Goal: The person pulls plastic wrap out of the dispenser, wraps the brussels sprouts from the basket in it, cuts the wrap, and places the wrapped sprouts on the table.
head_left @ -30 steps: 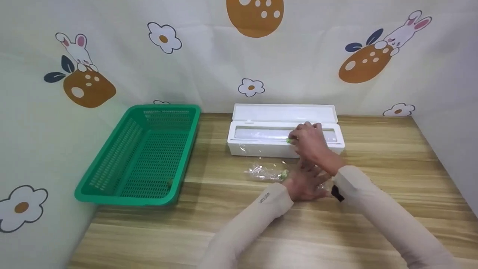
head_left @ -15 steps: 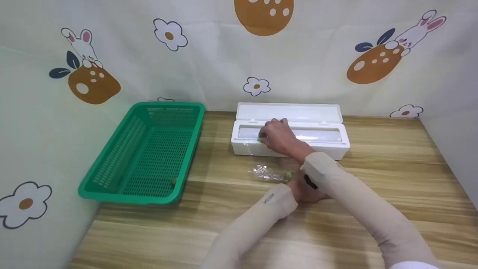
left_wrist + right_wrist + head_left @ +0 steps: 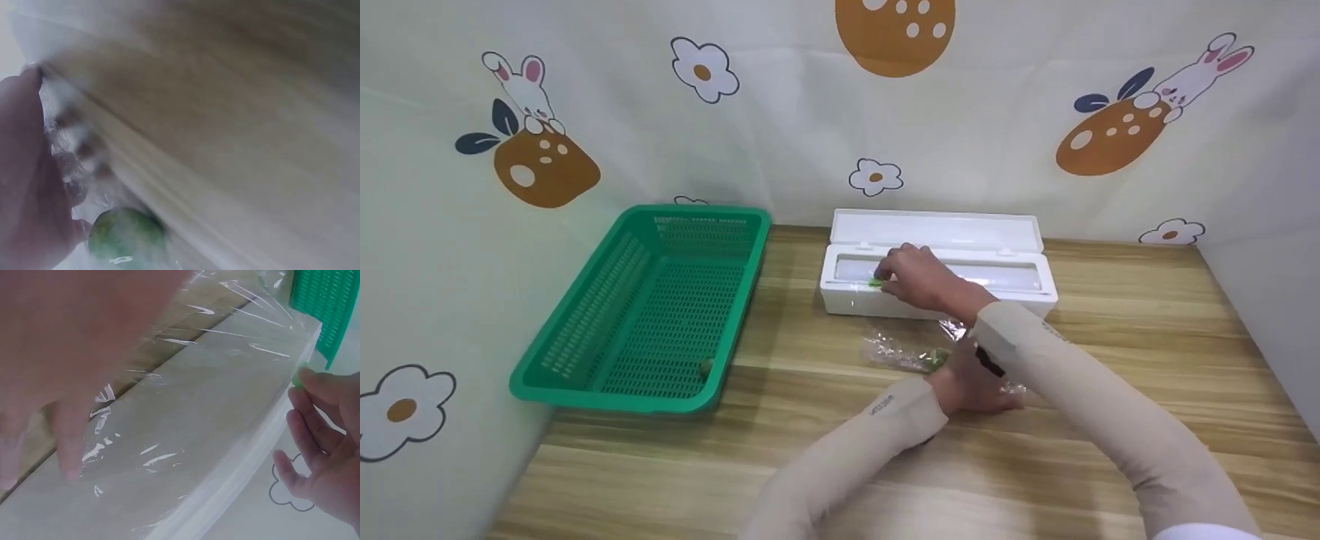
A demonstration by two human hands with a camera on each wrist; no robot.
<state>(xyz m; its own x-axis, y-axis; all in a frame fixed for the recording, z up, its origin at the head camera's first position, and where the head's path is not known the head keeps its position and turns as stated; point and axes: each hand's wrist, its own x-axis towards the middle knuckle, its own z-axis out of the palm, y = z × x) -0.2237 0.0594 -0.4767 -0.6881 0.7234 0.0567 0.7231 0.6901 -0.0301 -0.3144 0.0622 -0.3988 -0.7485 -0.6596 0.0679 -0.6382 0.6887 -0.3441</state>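
In the head view a white cling film box (image 3: 851, 301) stands with its lid raised. My right hand (image 3: 921, 277) pinches a small green slide cutter (image 3: 298, 377) on the box's front edge, toward its left end. Clear cling film (image 3: 894, 352) lies crumpled on the table in front of the box. My left hand (image 3: 973, 381) rests on the film, crossed under the right forearm; its fingers look straight and spread in the right wrist view. Beside that hand sits a round green fruit or vegetable (image 3: 126, 236) under the film, its kind unclear.
A green plastic basket (image 3: 735, 319) stands at the left, with a small brownish-green item (image 3: 706, 367) inside near its front right corner. A patterned curtain (image 3: 780, 135) hangs right behind the box on the wood-grain table (image 3: 660, 465).
My right hand has slid left along the box with the slide cutter. The film by my left hand has shifted and bunched up. My left hand has stayed nearly in place.
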